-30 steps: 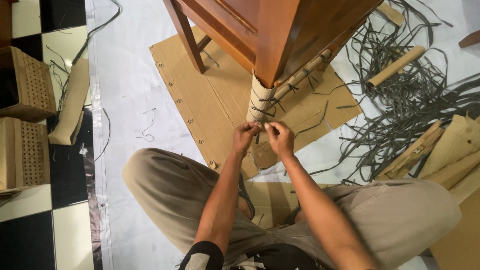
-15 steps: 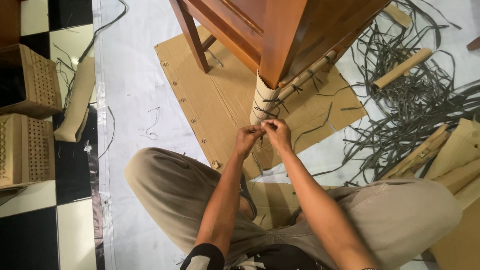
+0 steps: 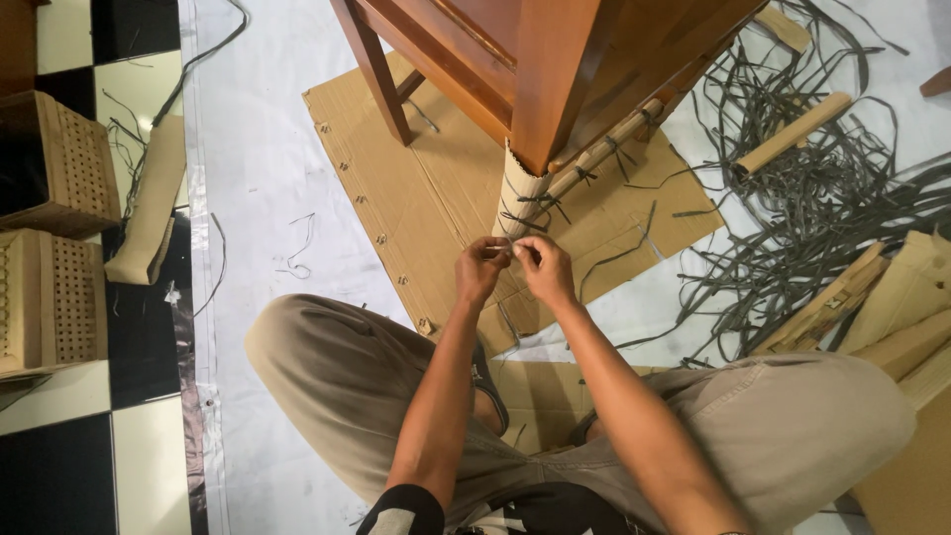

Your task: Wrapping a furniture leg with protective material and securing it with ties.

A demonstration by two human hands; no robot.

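A brown wooden chair (image 3: 555, 59) stands on a flat cardboard sheet (image 3: 416, 198). Its near leg is wrapped in corrugated cardboard (image 3: 517, 198) bound with dark straps. My left hand (image 3: 480, 269) and my right hand (image 3: 545, 269) meet at the bottom of that wrap. Each pinches an end of a dark strap (image 3: 512, 255) between thumb and fingers. The strap itself is mostly hidden by my fingers. A wrapped rung (image 3: 604, 149) runs from the leg toward the back right.
A heap of loose dark straps (image 3: 822, 198) lies at the right with a cardboard tube (image 3: 792, 134) among them. Folded cardboard pieces (image 3: 892, 307) sit at the right edge. Perforated cardboard boxes (image 3: 54, 238) stand on the chequered floor at the left. My bent knees frame the bottom.
My hands stayed at the foot of the wrapped leg. They closed together half a second ago and now sit slightly apart, still pinching the strap.
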